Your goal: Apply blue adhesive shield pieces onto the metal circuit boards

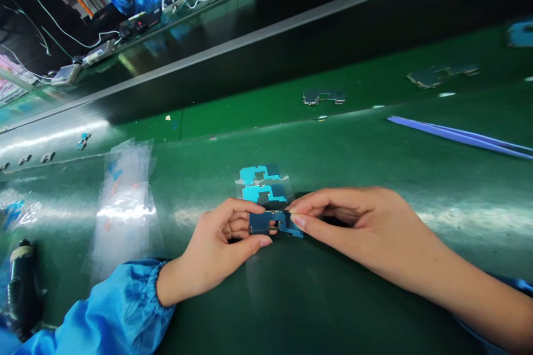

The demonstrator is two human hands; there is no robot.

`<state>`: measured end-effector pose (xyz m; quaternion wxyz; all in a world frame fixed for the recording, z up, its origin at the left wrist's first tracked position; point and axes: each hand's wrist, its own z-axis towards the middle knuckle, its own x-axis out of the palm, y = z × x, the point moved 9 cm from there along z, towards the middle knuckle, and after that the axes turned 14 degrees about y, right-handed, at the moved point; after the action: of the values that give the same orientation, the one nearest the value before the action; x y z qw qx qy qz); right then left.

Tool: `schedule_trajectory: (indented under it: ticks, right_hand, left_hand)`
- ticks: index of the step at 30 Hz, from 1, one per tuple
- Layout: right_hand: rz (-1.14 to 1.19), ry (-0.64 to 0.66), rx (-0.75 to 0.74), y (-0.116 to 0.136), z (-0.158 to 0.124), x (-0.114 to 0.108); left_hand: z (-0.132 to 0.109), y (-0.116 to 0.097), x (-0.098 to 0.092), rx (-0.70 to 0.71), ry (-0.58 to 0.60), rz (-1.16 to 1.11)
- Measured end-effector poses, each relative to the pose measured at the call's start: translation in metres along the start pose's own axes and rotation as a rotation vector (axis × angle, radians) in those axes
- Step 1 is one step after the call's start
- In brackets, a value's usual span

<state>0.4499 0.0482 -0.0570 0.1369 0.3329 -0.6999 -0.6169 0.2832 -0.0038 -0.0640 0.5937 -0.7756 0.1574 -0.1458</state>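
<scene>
Both hands pinch a small dark blue flat metal part (270,223) over the green work surface (353,166), near its front edge: the left hand (216,249) grips its left end, the right hand (358,222) its right end. Two cyan film-covered parts (263,184) lie just behind, a stack of clear plastic sheets (125,199) to the left, and blue plastic tweezers (458,136) towards the right edge.

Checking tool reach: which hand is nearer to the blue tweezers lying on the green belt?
Right. The right hand lies below and left of the blue tweezers, apart from them; the left hand is farther left.
</scene>
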Motion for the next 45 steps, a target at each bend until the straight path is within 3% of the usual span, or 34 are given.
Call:
schedule_trajectory:
  ticks: [16,29,45]
  right_hand:
    - [-0.025,-0.017,-0.035,-0.001,-0.002,0.001]
    - [-0.086,-0.061,-0.106,0.006,0.0,0.003]
    - [-0.149,-0.031,-0.311,0.02,-0.001,0.013]
  left_hand:
    - [0.001,-0.004,0.002,0.086,0.026,-0.024]
    - [0.001,-0.004,0.001,0.063,0.006,-0.046]
    - [0.001,0.005,-0.003,0.051,-0.019,-0.122]
